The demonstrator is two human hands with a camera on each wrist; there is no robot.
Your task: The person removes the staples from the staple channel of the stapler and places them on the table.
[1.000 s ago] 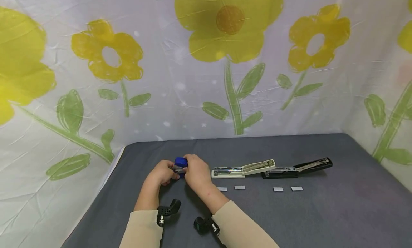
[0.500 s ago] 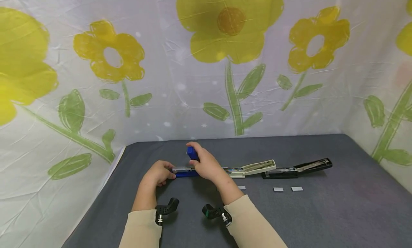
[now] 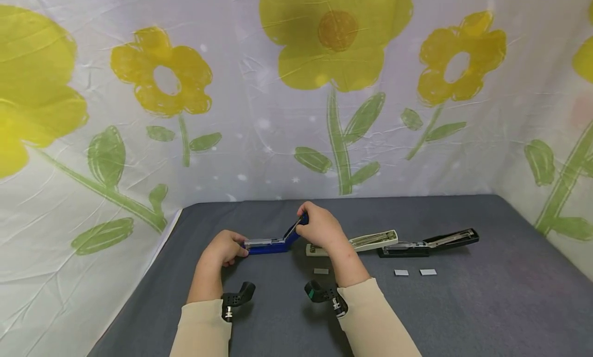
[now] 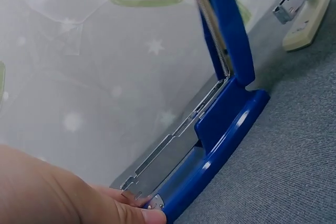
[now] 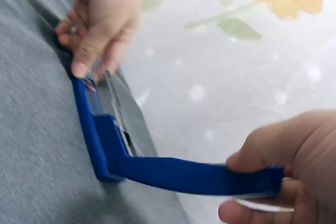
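Observation:
A blue stapler [image 3: 267,249] rests on the dark grey cloth, its lid swung up and back toward the right. The person's left hand [image 3: 224,249] pinches the front end of its base, thumb on the near side. Raised at the lid's free end, the right hand [image 3: 324,227] grips it between thumb and fingers. In the left wrist view the metal staple channel [image 4: 173,145] lies bare and a spring [image 4: 212,35] runs along inside the lid. The right wrist view shows the lid [image 5: 184,176] tilted well away from the base [image 5: 86,124].
To the right lies a cream stapler [image 3: 376,240], opened out and partly hidden by the right hand and forearm. Beyond it is a black stapler [image 3: 451,238], also opened. Small white strips [image 3: 428,271] lie in front of them. A flowered curtain [image 3: 259,156] stands behind the table.
The right hand has moved right, swinging the blue stapler's lid from over the base to tilted back. The left hand has stayed at the front end of the base.

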